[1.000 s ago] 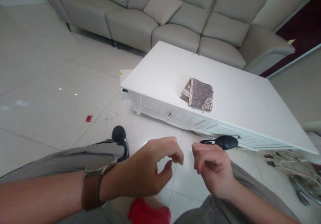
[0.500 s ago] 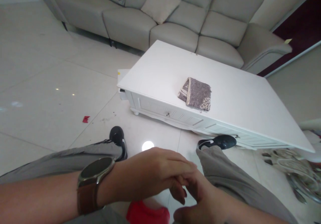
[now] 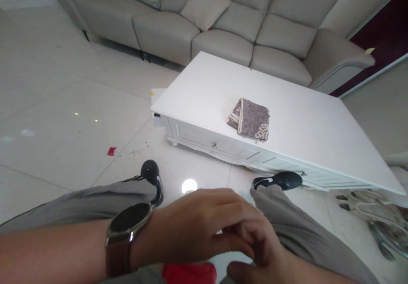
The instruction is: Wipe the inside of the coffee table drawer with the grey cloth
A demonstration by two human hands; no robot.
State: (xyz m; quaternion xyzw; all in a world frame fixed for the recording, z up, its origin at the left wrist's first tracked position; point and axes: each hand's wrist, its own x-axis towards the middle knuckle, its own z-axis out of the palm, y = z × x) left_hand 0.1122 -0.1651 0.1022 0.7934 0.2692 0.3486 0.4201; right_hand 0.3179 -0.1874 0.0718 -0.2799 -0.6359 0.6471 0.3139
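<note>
In the lower middle, my left hand reaches across, its fingers bent over the fingers of my right hand. The two hands are clasped loosely, and no object shows between them. My right fingers curl in under the left ones, partly hidden, while my right thumb stays apart below. A watch with a brown strap is on my left wrist. Beyond my hands, a folded grey-brown cloth with a pale edge lies near the front edge of the white coffee table.
A grey sofa with a beige cushion stands behind the table. A red scrap lies on the tiled floor at left. Below my hands is a red object. At right sits a metal-framed item, partly cut off.
My left hand has shifted slightly right, farther over my right hand, and its thumb has moved against the right fingers. The cloth and table stay as they were.
</note>
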